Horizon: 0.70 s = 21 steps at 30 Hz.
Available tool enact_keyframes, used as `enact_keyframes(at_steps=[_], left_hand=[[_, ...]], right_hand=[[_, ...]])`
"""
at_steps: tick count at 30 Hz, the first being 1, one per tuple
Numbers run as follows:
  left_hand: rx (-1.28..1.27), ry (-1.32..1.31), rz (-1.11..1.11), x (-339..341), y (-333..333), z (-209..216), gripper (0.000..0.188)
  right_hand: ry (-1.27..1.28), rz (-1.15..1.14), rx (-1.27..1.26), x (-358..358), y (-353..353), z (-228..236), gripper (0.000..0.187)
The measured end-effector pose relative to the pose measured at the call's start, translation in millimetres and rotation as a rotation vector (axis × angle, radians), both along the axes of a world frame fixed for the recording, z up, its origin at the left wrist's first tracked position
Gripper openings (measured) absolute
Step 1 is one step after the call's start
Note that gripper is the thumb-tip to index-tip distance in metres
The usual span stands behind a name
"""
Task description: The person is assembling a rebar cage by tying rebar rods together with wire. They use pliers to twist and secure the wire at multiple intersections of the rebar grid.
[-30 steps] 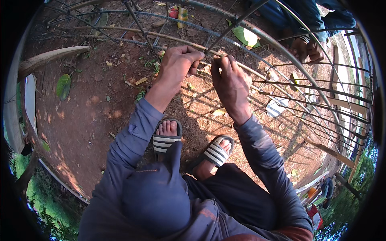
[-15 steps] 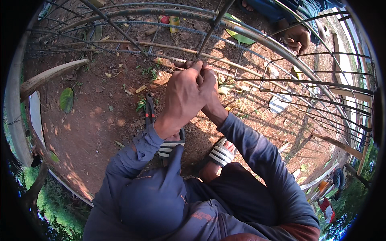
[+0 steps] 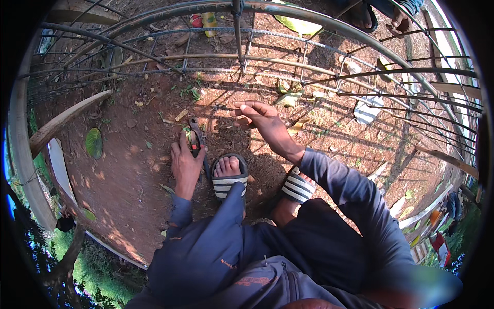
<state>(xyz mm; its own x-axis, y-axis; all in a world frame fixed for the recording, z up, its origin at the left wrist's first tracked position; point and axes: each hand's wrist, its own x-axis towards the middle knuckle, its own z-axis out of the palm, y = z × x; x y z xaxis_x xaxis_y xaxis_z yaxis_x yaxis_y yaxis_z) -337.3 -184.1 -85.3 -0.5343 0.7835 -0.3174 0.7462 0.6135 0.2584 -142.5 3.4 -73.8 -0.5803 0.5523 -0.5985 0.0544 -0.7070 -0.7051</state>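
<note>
Low on the reddish soil, my left hand (image 3: 187, 164) has its thumb and fingers on either side of dark-handled pincers (image 3: 197, 135). The handles are spread, and the fingers hide part of the grip. My right hand (image 3: 261, 122) hovers farther forward and to the right, apart from the bars. Its fingers stretch leftward, with the thumb near the forefinger; nothing is clearly visible between them. Beyond both hands, a cage of steel reinforcing bars (image 3: 288, 62) curves across the view. A short upright bar (image 3: 237, 33) crosses the long ones just ahead of my right hand.
My feet in striped sandals (image 3: 230, 186) stand close behind the pincers. Another person's hand (image 3: 400, 23) and foot are beyond the cage at upper right. A wooden piece (image 3: 69, 118) juts in at left. Leaves (image 3: 94, 143) and scraps lie about the soil.
Both hands were together at the bars. My left hand has come down and back to the pincers, and my right hand has drawn back from the cage. The view has shifted slightly.
</note>
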Motion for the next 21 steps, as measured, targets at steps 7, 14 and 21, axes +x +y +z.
enact_keyframes(at_steps=[7, 14, 21], left_hand=[[0.104, -0.107, 0.052, 20, -27, -26, 0.079], [0.392, -1.122, 0.497, 13, 7, 21, 0.028], [0.288, -1.637, 0.419, 21, 55, 96, 0.037]], right_hand=[[-0.122, 0.378, 0.198, 9, -60, -41, 0.029], [-0.088, 0.377, 0.231, 1, -59, -27, 0.050], [0.029, 0.317, 0.381, 2, -17, 63, 0.037]])
